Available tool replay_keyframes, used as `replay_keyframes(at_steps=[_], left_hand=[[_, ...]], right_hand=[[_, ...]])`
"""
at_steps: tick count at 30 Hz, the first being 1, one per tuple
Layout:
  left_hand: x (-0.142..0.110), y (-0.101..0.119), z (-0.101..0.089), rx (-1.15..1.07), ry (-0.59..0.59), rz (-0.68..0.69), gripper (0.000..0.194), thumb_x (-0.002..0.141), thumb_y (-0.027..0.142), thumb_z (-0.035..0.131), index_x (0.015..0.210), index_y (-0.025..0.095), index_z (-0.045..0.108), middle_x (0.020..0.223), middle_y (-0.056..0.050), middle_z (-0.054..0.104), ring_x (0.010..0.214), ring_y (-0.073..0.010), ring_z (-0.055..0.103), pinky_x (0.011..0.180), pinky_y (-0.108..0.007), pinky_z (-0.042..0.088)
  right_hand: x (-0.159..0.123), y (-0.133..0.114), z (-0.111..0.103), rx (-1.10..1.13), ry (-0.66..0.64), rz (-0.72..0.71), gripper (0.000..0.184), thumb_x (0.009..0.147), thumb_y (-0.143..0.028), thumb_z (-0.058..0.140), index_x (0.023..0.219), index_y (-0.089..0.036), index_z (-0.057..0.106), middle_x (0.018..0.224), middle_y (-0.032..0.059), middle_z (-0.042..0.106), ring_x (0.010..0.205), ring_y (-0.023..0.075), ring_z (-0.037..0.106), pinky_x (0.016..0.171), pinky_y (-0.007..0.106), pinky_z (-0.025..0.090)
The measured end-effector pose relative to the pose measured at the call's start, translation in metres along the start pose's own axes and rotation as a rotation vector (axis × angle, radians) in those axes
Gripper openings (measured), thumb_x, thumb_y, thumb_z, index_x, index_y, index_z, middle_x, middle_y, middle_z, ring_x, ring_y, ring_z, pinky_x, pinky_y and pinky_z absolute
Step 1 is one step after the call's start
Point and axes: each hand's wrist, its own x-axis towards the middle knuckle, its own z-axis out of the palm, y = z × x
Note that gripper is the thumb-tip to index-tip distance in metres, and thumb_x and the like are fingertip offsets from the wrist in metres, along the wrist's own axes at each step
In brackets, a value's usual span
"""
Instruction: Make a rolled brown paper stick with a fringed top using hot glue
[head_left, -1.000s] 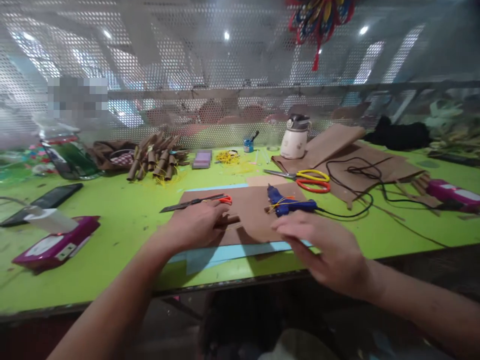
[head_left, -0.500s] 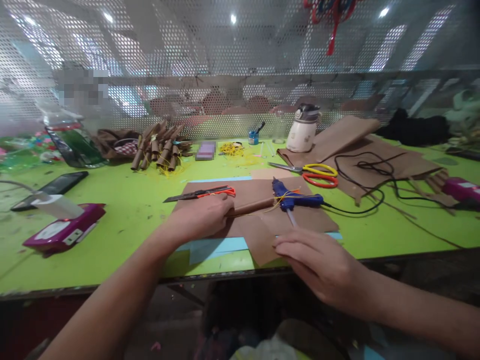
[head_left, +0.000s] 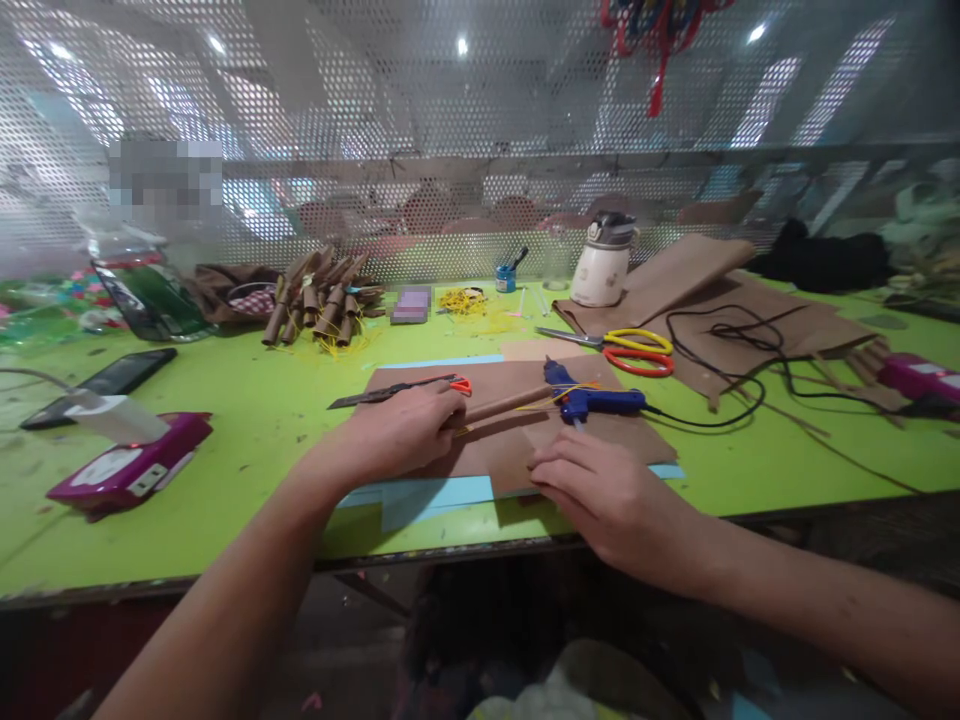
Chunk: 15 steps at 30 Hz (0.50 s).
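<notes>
My left hand [head_left: 412, 425] is closed around the near end of a thin brown paper tube [head_left: 502, 407], which slants up to the right toward the glue gun. My right hand [head_left: 611, 495] pinches the edge of a small piece of brown paper [head_left: 516, 466] in front of the tube. Both are over a larger brown sheet [head_left: 630, 437] on light blue paper [head_left: 435, 497]. A blue hot glue gun [head_left: 576, 392] lies just beyond my right hand, yellow strands across it. A box cutter [head_left: 397, 391] with an orange end rests just beyond my left hand.
Red-and-yellow-handled scissors [head_left: 637, 350] lie behind the glue gun, its black cord [head_left: 727, 420] trailing right. Farther back are a cream bottle [head_left: 600, 265], folded brown paper [head_left: 690, 280] and bundled paper rolls [head_left: 322, 300]. A purple power strip [head_left: 131, 465] and phone [head_left: 105, 385] are left.
The tube, mostly hidden under my left hand before, now reaches out toward the glue gun. My right hand pulled the small paper toward the table edge, then shifted slightly left. The view shifted slightly.
</notes>
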Motion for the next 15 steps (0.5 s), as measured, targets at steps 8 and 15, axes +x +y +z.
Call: replay_keyframes(at_steps=[8, 15], left_hand=[[-0.0018, 0.006, -0.0078, 0.059, -0.115, -0.122, 0.023, 0.087, 0.036, 0.042, 0.083, 0.021, 0.058, 0.087, -0.007, 0.064, 0.068, -0.0202, 0.056, 0.056, -0.028, 0.035], [-0.0018, -0.0009, -0.0031, 0.165, -0.123, -0.04, 0.019, 0.084, 0.034, 0.046, 0.084, 0.02, 0.059, 0.087, -0.009, 0.066, 0.07, -0.0224, 0.058, 0.056, -0.029, 0.037]], right_hand=[[-0.0052, 0.0017, -0.0031, -0.013, 0.038, 0.072, 0.018, 0.091, -0.009, 0.044, 0.089, -0.016, 0.06, 0.083, 0.0098, 0.063, 0.082, 0.0213, 0.057, 0.073, 0.036, 0.047], [-0.0071, -0.0031, -0.0051, 0.095, 0.067, 0.112, 0.015, 0.092, -0.009, 0.045, 0.091, -0.014, 0.059, 0.082, 0.009, 0.061, 0.078, 0.02, 0.053, 0.07, 0.035, 0.045]])
